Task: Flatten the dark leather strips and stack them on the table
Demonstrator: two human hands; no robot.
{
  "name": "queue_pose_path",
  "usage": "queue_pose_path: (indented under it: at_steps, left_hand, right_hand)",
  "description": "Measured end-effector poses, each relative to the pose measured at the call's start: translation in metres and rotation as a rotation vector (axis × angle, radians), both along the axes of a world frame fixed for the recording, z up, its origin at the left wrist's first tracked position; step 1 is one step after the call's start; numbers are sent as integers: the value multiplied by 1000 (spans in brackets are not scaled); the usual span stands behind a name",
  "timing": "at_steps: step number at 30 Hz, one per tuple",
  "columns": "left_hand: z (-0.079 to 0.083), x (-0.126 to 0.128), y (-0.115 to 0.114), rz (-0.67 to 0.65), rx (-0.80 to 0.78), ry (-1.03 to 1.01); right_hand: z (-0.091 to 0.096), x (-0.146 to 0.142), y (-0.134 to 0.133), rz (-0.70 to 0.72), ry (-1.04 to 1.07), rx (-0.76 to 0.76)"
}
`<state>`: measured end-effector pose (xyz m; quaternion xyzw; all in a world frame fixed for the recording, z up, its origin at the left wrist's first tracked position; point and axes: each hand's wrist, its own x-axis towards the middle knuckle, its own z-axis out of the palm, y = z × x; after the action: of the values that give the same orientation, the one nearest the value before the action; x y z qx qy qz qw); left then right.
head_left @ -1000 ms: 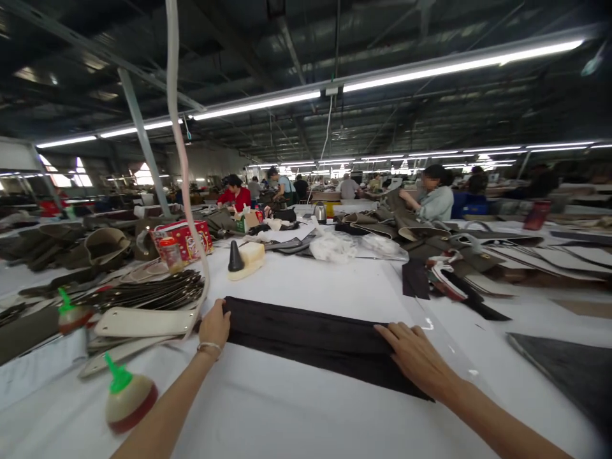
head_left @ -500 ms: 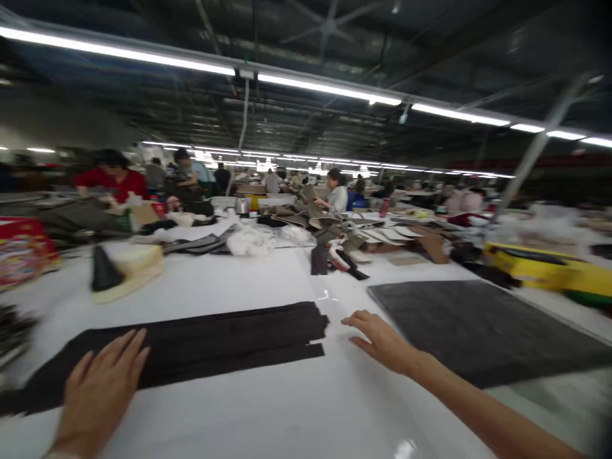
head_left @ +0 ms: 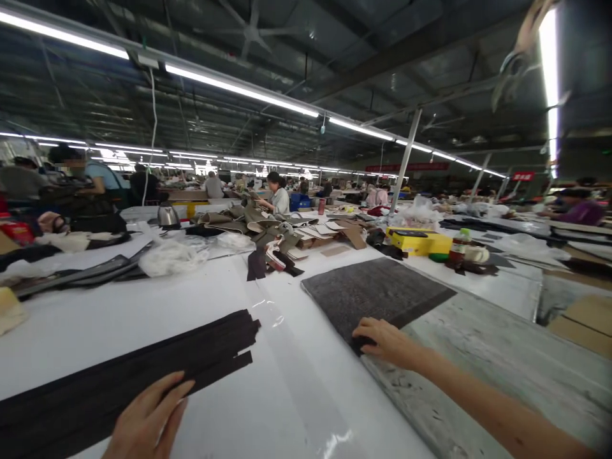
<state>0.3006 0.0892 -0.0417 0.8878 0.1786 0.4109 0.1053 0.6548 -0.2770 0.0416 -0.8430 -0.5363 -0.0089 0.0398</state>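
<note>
A stack of long black fabric strips (head_left: 143,370) lies across the white table (head_left: 119,312). My left hand (head_left: 148,421) rests flat on the near edge of these strips, fingers stretched out. To the right lies a dark grey felt sheet (head_left: 377,290). My right hand (head_left: 385,341) is at that sheet's near corner, fingers curled onto its edge.
Cut leather pieces and bag parts (head_left: 268,233) are piled at the table's far side, with white plastic bags (head_left: 169,258), a kettle (head_left: 167,217) and a yellow box (head_left: 418,241). A worn grey tabletop (head_left: 482,357) adjoins on the right. Other people sit at tables behind.
The view has swung to the right. My right hand left the end of the black strips and reached the grey felt sheet's corner. My left hand stays on the strips.
</note>
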Motion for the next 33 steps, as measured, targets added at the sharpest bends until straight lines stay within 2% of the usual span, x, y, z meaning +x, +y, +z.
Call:
queue_pose_path:
  at_steps: [4, 9, 12, 15, 18, 23, 29, 33]
  left_hand:
    - [10, 48, -65, -199, -34, 50]
    - [24, 101, -135, -394, -173, 126]
    - [37, 136, -169, -527, -263, 160]
    - [46, 169, -193, -605, -346, 198]
    - [45, 197, -206, -629, -360, 223]
    - [32, 226, -216, -683, -367, 261]
    - [10, 240, -216, -678, -399, 287]
    - [3, 239, -214, -664, -402, 277]
  right_hand:
    - [-5, -5, 1, 22, -23, 29]
    - [-11, 0, -3, 52, -45, 71]
    - [-15, 0, -5, 65, -57, 89]
    - [-17, -4, -7, 69, -72, 111]
    - [-18, -6, -8, 82, -69, 116]
    - [-20, -6, -10, 69, -44, 148]
    - [-18, -8, -10, 85, -24, 145]
    - [-20, -6, -8, 73, -8, 179]
